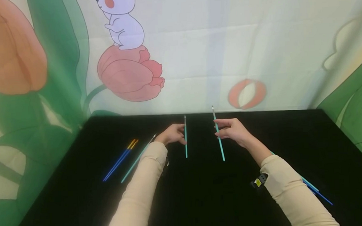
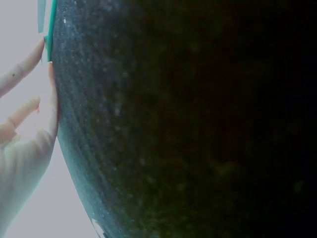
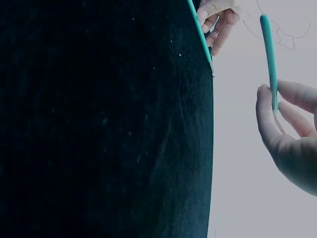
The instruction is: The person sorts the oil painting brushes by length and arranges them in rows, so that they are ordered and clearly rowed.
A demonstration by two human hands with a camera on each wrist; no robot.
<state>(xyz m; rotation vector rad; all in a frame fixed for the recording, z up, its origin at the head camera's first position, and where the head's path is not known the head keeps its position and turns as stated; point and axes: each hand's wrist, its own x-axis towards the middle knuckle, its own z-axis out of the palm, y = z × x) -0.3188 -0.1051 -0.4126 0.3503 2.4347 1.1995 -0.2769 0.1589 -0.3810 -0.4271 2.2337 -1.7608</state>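
Note:
In the head view, my left hand (image 1: 172, 134) pinches a slim turquoise paintbrush (image 1: 186, 150) between thumb and fingers, its bristle end pointing away from me. The left wrist view catches only part of that brush (image 2: 51, 29), at the left edge by the fingertips. My right hand (image 1: 235, 131) grips a second turquoise paintbrush (image 1: 221, 151) with thumb and fingers, its metal collar and tip upward and overlapping the wall cloth. In the right wrist view, this brush's handle end (image 3: 269, 54) rises above the fingers. Both brushes stand side by side, apart from each other.
On the black tabletop (image 1: 196, 196), two blue paintbrushes (image 1: 117, 163) with orange tips lie at left. Beside them another turquoise paintbrush (image 1: 132, 169) passes near my left sleeve. Blue handles (image 1: 323, 198) and a turquoise handle (image 1: 311, 185) stick out under my right sleeve. A printed cloth (image 1: 190, 52) hangs behind.

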